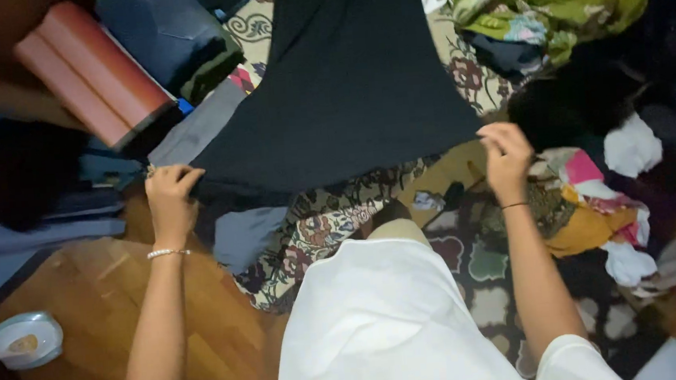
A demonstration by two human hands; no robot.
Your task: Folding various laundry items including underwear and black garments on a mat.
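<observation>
Between left hand (170, 195), right hand (505, 153), black garment (347, 94)

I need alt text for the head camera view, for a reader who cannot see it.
Seen from above, a person's left hand and right hand each pinch a lower corner of a wide dark navy cloth garment, holding it spread flat over a floral patterned rug. Heaps of mixed coloured clothes lie to the right, and a pink rectangular box lies at upper left.

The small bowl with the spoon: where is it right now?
In the head view the small bowl sits on the wooden floor at the lower left, outside the left hand's forearm, away from the black garment.
</observation>
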